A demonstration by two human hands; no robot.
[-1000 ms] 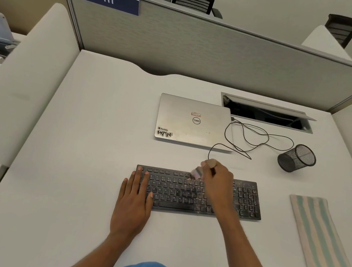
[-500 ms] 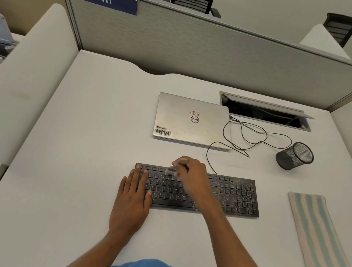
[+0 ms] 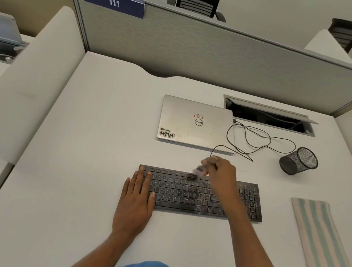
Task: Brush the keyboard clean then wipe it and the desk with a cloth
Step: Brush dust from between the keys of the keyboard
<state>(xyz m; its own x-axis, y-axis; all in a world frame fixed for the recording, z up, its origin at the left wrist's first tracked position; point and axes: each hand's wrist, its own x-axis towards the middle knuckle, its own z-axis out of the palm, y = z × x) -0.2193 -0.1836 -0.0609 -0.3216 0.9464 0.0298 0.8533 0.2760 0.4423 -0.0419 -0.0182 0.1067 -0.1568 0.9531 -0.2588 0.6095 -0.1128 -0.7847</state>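
Black dusty keyboard [image 3: 203, 195], right hand [image 3: 221, 172] gripping brush [image 3: 198, 171], left hand [image 3: 136, 197] flat, fingers spread

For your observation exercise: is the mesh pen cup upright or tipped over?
Tipped: the mesh pen cup lies on its side, mouth facing right.

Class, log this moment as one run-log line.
step: brushing | right hand: holds brush on keyboard | left hand: steadies keyboard | cloth: unused
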